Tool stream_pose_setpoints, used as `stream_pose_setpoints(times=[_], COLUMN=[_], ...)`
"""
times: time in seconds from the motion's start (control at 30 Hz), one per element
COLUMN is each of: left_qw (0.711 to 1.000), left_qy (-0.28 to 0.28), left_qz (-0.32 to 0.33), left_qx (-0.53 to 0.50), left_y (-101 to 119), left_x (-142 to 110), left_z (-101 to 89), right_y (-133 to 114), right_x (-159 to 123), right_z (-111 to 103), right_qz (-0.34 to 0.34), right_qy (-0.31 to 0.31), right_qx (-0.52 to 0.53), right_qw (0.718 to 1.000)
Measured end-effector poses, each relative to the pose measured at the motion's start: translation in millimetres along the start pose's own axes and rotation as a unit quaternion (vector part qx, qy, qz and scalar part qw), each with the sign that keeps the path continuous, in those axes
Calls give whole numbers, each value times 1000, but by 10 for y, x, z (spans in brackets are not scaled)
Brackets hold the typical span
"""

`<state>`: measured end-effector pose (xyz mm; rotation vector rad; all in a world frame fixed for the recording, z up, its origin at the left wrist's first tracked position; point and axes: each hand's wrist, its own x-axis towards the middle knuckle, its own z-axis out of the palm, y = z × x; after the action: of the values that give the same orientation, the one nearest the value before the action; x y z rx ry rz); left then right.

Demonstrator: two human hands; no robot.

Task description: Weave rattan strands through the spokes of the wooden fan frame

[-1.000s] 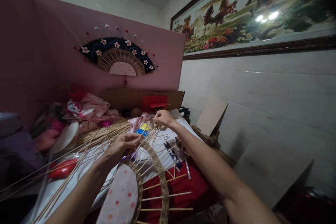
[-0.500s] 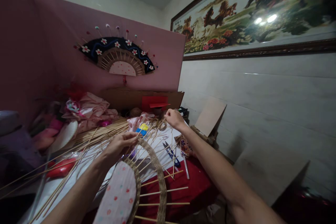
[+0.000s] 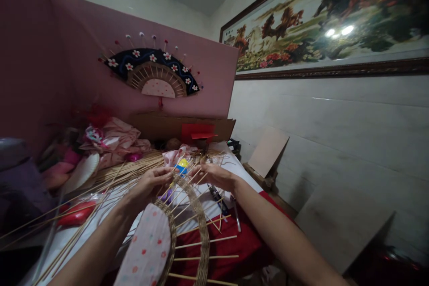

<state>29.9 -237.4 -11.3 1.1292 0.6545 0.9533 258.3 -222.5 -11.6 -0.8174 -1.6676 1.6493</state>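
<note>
A half-made fan lies tilted below my hands, with thin wooden sticks spreading from a flower-dotted cloth half circle [image 3: 145,243]. A woven twine band [image 3: 201,228] runs across the sticks. My left hand [image 3: 156,182] pinches the fan by the band's upper end. Close beside it, my right hand [image 3: 216,175] is closed at the upper sticks, its fingertips bunched; what they pinch is too small to make out. Blue-handled snips [image 3: 219,201] lie under my right wrist, partly hidden. A clear stick [image 3: 236,214] lies to their right.
Loose sticks [image 3: 134,165] cover the table's left and back. A red packet [image 3: 77,214] lies at the left, and pink cloth [image 3: 122,138] is heaped behind. A finished dark fan [image 3: 152,69] hangs on the pink panel. A board [image 3: 269,151] leans at the right wall.
My right hand has come down and left, from out beyond the fan to its upper sticks beside my left hand. The left hand keeps its hold; the fan has shifted slightly left.
</note>
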Motion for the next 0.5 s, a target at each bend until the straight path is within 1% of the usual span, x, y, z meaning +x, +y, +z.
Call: stream_pose_setpoints(times=[0.03,0.1,0.23,0.4,0.5], left_qw=[1000,1000,1000,999,1000], left_qy=[1,5,15,20,-3], left_qz=[1,1,9,16,13], left_qx=[1,7,16,21,16], left_y=[4,11,4,-42,-72], left_x=[-3,-6,2,38,64], left_z=[3,2,-35,-107,-142], right_y=[18,50,150,331,402], right_x=[8,19,50,152,213], right_z=[12,22,27,28,12], right_qz=[26,54,76,93,98], right_qy=[-14,-37,-56,-32,-5], right_qx=[47,129,246,358,360], right_qw=[998,989,965,928,928])
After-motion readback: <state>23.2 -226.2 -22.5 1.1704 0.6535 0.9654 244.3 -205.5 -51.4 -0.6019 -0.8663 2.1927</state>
